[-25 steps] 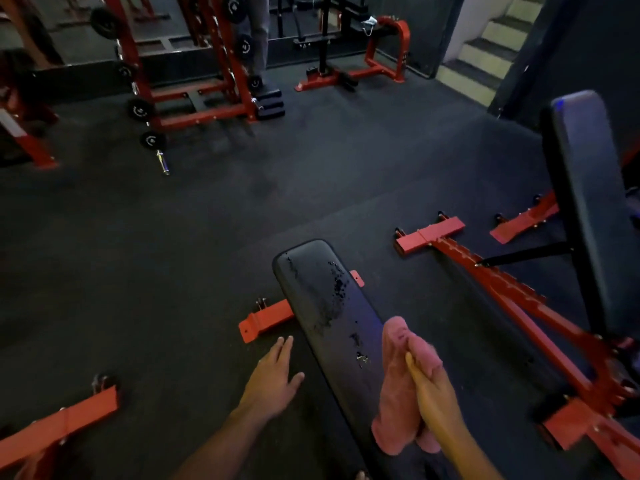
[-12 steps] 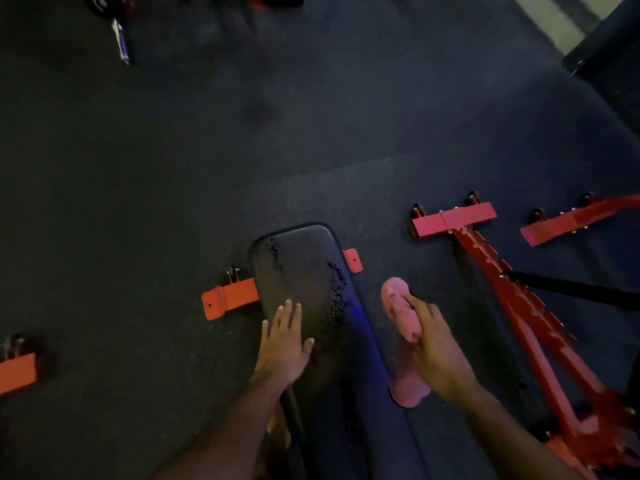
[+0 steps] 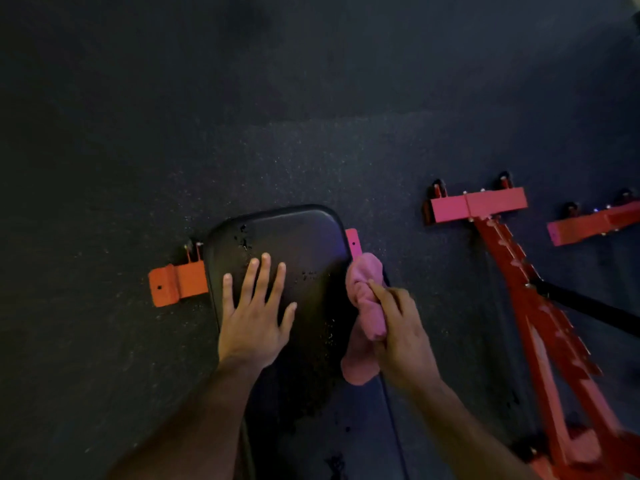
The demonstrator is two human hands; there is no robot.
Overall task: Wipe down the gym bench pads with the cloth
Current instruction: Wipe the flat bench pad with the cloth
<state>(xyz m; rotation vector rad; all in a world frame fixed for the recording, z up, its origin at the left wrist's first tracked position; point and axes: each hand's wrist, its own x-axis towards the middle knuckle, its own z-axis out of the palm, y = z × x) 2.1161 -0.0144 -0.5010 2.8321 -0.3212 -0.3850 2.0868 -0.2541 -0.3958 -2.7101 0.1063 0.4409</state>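
Observation:
A black bench pad [image 3: 304, 244] with worn, cracked patches runs away from me to a rounded far end. My left hand [image 3: 254, 315] lies flat on its left side, fingers spread and straight. My right hand [image 3: 398, 330] grips a bunched pink cloth [image 3: 365, 299] at the pad's right edge, near the far end. The cloth's lower end hangs down beside the pad.
The bench's orange foot bar [image 3: 178, 284] sticks out on the floor to the left. A red frame of a second bench [image 3: 519, 271] lies on the dark rubber floor [image 3: 311, 133] to the right, with another red foot [image 3: 588, 225] beyond it.
The view has tipped down toward the pad. My left hand has moved from the floor side onto the pad and slid forward. My right hand has carried the cloth toward the pad's far right edge.

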